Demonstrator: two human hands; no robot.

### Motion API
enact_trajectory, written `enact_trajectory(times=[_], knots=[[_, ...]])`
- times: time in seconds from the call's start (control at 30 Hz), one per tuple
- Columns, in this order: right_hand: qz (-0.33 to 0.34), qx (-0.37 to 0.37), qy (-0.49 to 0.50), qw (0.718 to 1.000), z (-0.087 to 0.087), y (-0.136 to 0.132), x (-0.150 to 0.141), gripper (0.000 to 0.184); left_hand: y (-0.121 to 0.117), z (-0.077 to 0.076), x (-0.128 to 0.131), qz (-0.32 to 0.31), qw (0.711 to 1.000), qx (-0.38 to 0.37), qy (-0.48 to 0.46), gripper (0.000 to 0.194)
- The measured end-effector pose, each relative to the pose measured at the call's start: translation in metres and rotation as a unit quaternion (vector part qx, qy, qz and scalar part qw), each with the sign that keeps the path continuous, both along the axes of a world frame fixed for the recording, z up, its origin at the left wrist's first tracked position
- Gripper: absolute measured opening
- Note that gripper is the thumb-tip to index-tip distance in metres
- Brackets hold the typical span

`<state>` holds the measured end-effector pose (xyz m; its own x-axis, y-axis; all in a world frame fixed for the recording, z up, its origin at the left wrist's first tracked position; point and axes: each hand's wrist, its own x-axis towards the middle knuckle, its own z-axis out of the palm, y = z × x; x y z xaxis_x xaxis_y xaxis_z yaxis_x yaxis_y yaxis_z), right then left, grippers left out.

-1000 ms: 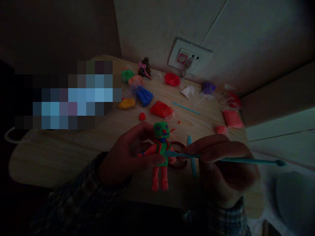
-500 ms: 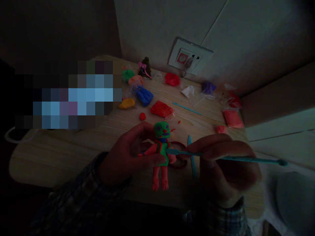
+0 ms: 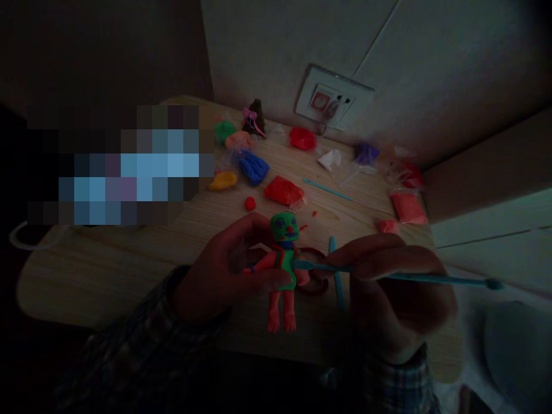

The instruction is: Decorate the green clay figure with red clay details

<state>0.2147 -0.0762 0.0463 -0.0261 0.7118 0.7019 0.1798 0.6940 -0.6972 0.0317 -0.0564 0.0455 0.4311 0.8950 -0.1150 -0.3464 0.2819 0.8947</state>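
Note:
Between the fingers and thumb of my left hand (image 3: 224, 276) is a small clay figure (image 3: 288, 270), held upright. It has a green head with purple eyes and a red nose, a green body with red trim, and pink arms and legs. My right hand (image 3: 392, 287) pinches a thin blue modelling tool (image 3: 448, 280) held level. The tool's flat tip lies at the right edge of the figure's chest. Behind the figure, a dark red ring (image 3: 319, 290) is partly hidden. A second blue tool (image 3: 338, 287) lies on the table between my hands.
On the wooden table (image 3: 142, 264) sit bagged clays: a red packet (image 3: 283, 191), blue clay (image 3: 253, 168), yellow clay (image 3: 224, 180) and a pink packet (image 3: 409, 207). Another blue stick (image 3: 328, 190) lies behind the figure. A wall with a socket plate (image 3: 334, 100) borders the back. The left is pixelated.
Almost nothing differs. The figure has shifted very slightly, and the tool tip stays at its chest. Both hands keep their hold.

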Motion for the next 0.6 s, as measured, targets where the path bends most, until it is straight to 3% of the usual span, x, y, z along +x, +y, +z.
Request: enact_trajectory(times=[0.13,0.4,0.6], knots=[[0.005,-0.047,0.001,0.999,0.0039,-0.004,0.0005,0.011,0.0002,-0.0007,-0.0006,-0.009,1.0,-0.009,-0.015,0.03],[0.026,-0.063,0.029,0.997,0.0049,-0.0069,0.0009,0.012,0.0008,0.0004,-0.001,-0.017,1.0,-0.01,-0.021,0.028],[0.018,0.022,0.035,0.999,-0.0029,0.0024,-0.0007,0.01,0.0012,0.0018,-0.0001,-0.023,1.0,-0.005,-0.003,0.029]])
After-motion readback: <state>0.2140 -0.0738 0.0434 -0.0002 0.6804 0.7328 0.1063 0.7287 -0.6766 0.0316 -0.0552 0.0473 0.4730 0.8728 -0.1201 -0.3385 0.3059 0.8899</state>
